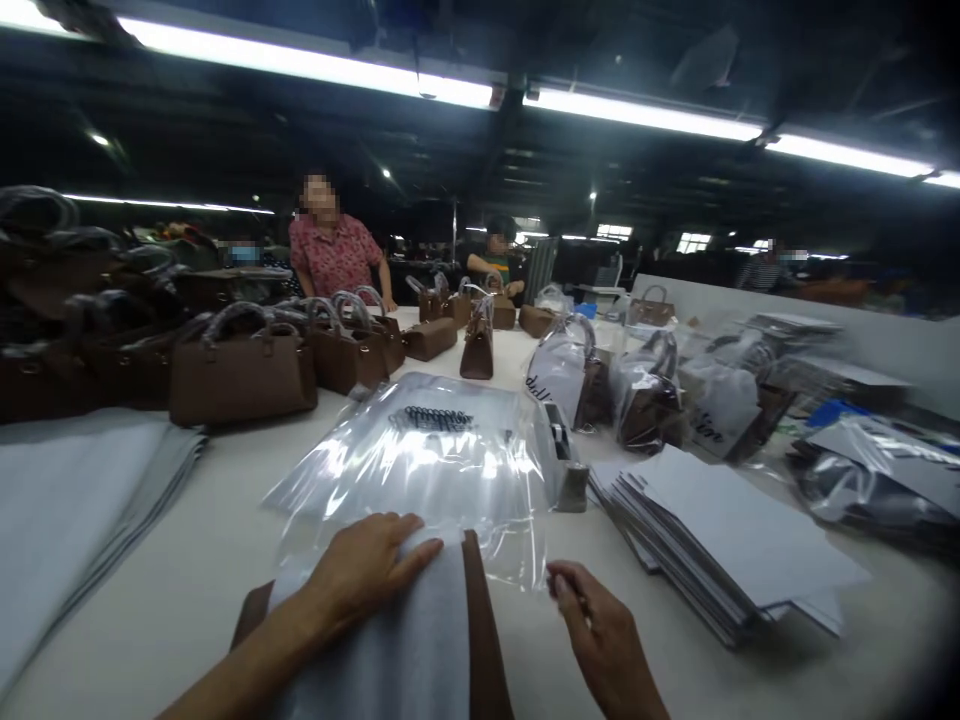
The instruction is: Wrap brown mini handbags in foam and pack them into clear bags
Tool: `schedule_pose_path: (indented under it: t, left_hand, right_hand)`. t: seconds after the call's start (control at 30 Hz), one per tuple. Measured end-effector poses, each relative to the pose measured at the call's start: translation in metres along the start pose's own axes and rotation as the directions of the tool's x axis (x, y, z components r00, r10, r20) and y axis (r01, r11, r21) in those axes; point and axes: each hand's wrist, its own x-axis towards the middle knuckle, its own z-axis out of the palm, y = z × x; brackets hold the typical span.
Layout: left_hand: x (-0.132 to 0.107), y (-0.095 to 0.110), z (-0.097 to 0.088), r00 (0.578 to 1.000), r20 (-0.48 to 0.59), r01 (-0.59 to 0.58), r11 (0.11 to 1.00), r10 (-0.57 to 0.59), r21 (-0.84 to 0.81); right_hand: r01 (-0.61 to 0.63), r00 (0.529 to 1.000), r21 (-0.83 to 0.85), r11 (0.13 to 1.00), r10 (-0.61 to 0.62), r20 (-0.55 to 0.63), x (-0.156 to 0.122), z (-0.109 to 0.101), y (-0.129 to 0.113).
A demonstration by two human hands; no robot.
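My left hand (367, 570) lies flat with its fingers stretched over a white foam sheet (420, 640). Under that sheet is a brown handbag (484, 640), of which only the side strips show. Just beyond my fingers a stack of clear plastic bags (442, 470) with black lettering is spread on the table. My right hand (604, 625) is at the near right corner of the top plastic bag, thumb and forefinger pinched together at its edge. A grey block (573, 488) stands against the right side of the plastic stack.
White cards (735, 530) are piled at the right, with wrapped handbags (649, 400) behind them. Brown handbags (240, 375) crowd the left side, beyond a stack of white sheets (82, 500). A person (337, 250) in a red patterned shirt stands across the table (232, 500).
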Motion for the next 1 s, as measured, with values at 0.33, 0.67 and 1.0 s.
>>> schedule_pose_path:
  t: [0.33,0.67,1.0]
  left_hand:
    - [-0.01,0.008,-0.001,0.99,-0.047,0.122,0.965,-0.136,-0.233]
    - [0.051,-0.148,-0.026,0.779,-0.312,0.518,0.839,-0.544,-0.169]
    - [0.092,-0.185,0.024,0.699,-0.298,0.649,0.752,-0.65,-0.116]
  right_hand:
    - [0.616,0.756,-0.471,0.631,-0.306,0.579,0.127,0.05,0.045]
    - [0.513,0.858,-0.702,0.494,-0.272,0.435,0.15,0.056,0.086]
    - [0.438,0.899,-0.732,0.522,-0.244,0.364,0.162,0.053,0.084]
